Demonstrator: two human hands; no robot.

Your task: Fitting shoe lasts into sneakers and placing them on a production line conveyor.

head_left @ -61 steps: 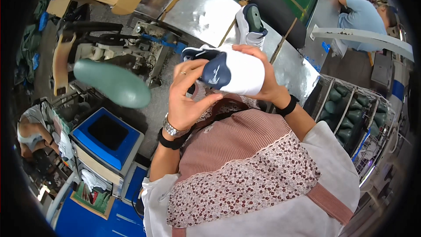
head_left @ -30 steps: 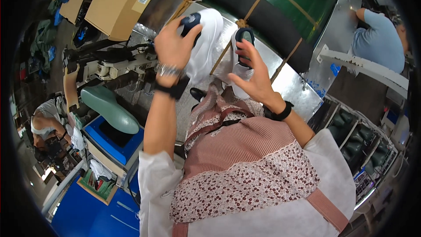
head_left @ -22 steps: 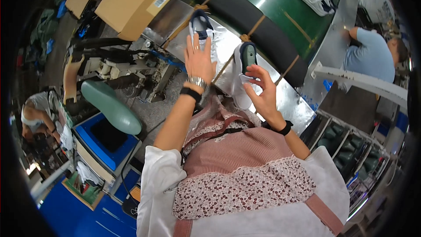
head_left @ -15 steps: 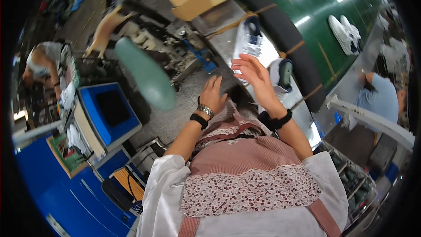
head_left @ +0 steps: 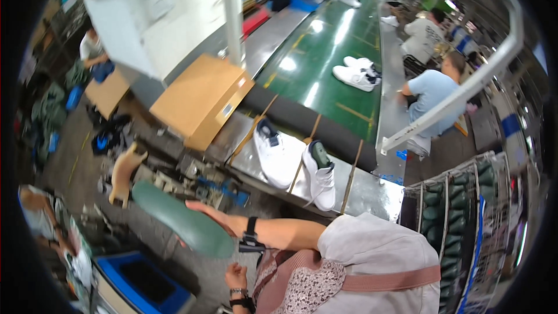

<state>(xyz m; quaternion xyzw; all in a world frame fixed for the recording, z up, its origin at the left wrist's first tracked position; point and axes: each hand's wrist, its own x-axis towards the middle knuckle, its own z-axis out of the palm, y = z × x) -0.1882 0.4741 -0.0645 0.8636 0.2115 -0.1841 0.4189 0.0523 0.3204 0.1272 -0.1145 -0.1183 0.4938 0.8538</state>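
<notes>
And now the white shoes at centre have been left, the work seemingly shifted lower left, where the green last is met by the right hand, its grip too hidden to tell, while fingers are curled together on the left hand.

Nearest are two bare hands, two shoes, one green last.

From the head, the left fisheye looks down and ahead; the right hand is near, below centre; the belt runs far off.
</notes>
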